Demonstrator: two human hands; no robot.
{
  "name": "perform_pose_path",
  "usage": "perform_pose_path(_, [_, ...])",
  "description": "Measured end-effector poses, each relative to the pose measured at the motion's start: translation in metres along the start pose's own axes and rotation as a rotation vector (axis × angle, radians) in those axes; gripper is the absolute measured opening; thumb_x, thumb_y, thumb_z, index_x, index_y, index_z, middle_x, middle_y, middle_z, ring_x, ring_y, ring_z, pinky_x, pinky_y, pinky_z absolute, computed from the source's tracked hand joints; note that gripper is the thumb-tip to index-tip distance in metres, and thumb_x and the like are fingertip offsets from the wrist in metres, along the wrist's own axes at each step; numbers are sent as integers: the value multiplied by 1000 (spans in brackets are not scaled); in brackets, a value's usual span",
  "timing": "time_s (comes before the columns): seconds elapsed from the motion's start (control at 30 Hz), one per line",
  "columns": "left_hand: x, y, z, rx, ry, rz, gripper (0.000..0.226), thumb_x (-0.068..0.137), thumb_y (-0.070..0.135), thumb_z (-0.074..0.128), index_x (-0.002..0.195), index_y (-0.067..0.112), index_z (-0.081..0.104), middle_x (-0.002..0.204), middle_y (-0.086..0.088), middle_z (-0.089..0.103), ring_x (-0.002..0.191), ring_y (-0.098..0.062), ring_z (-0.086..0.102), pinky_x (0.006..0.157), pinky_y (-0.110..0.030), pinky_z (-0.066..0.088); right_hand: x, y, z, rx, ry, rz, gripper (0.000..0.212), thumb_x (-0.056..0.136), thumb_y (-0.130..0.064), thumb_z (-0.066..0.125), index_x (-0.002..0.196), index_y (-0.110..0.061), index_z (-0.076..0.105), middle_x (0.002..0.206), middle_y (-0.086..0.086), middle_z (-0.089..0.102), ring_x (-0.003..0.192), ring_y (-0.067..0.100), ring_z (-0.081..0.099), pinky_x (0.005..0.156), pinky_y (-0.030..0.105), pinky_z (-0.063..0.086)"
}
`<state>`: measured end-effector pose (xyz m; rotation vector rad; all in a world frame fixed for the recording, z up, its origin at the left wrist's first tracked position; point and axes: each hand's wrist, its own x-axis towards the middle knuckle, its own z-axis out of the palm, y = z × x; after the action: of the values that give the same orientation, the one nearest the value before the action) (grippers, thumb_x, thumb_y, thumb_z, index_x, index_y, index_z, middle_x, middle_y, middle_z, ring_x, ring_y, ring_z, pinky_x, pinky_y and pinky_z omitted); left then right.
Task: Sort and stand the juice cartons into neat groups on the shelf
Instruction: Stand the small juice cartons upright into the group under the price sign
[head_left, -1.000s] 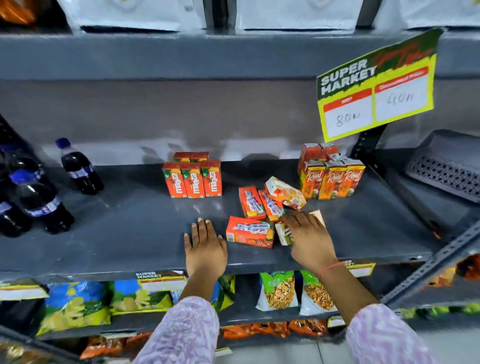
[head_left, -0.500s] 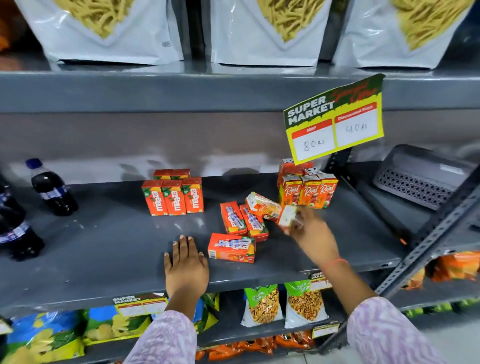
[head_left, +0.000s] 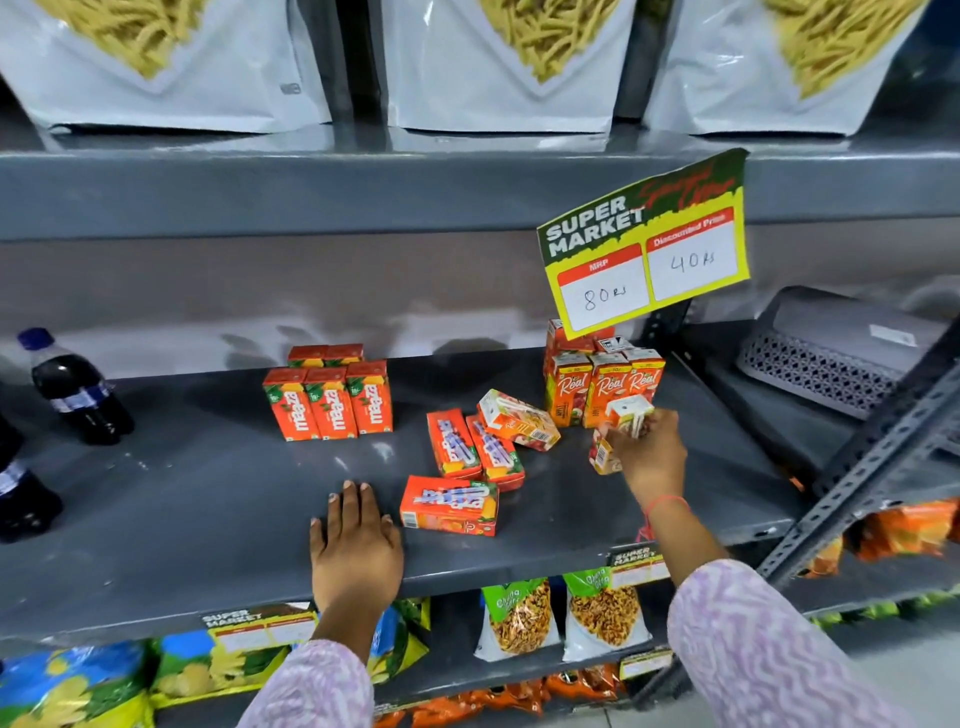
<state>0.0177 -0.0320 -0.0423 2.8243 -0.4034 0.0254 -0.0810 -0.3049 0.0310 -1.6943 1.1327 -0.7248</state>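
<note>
Having lifted one carton (head_left: 621, 434) off the shelf (head_left: 182, 519), the right hand (head_left: 649, 457) pinched it beside the Real group (head_left: 602, 387); left hand (head_left: 356, 551) lay spread flat

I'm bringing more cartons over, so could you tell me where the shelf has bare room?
Bare: the shelf between the cola bottle and Maaza cartons. Crowded: fallen cartons beside the Real cartons, where the right hand holds one.

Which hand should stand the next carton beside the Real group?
Right. The right hand already has a grip on a carton, held just in front of the standing Real group. The left hand lies flat on the shelf, empty and farther off.
</note>
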Motion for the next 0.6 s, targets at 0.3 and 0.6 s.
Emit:
perform_pose_path(0.3, [-2, 1, -5, -24, -29, 14, 53, 98, 30, 22, 147, 12, 15, 158, -7, 14, 146, -24, 11, 120, -42, 9, 2, -34, -23, -262, 68, -148, 55, 86, -41, 58, 122, -2, 48, 130, 25, 44, 120, 41, 47, 103, 46, 38])
perform_pose_path(0.6, [-6, 2, -8, -42, 11, 10, 66, 86, 37, 15, 144, 8, 28, 155, -12, 26, 144, -29, 20, 118, -46, 15, 31, -85, -12, -823, -257, -58, 57, 88, -40, 55, 128, 0, 51, 134, 21, 50, 119, 38, 53, 102, 47, 46])
